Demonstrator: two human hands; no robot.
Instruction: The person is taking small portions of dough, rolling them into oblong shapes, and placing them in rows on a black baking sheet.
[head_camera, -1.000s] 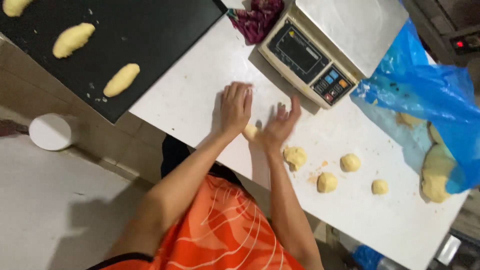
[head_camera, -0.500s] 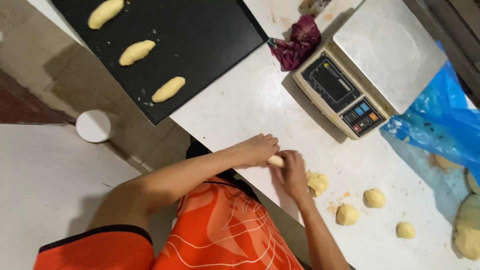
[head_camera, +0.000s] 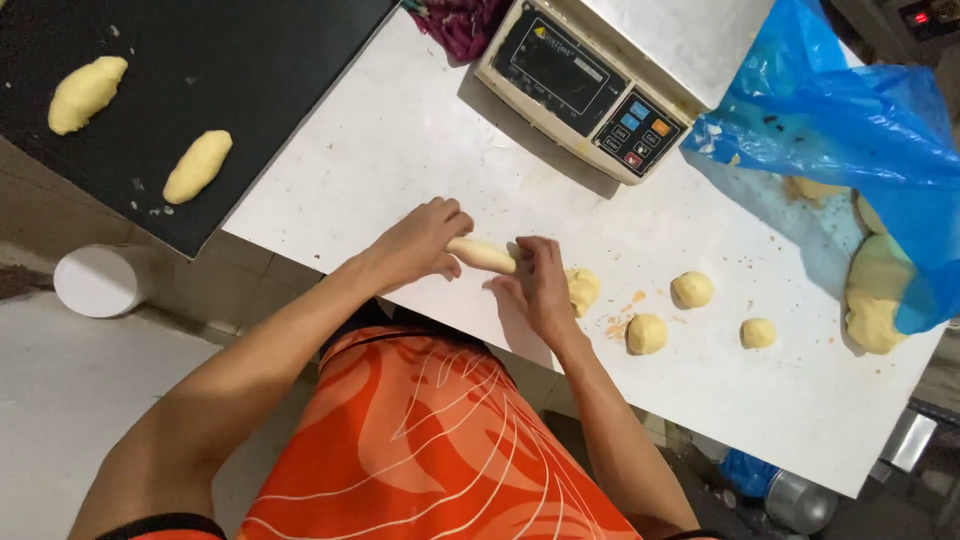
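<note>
Where both hands pinched, dough roll seemingly longer.

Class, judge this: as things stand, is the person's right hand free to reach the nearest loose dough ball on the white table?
Probably yes. The right hand lies beside the nearest dough ball, nothing between them, though both hands grip the dough roll.

Left hand and right hand closed on the two ends of a short dough roll above a white table. Just right of them, four small dough balls; farther right, a large dough lump under blue plastic. Behind, a digital scale; at left, a black tray carrying shaped dough pieces.
</note>
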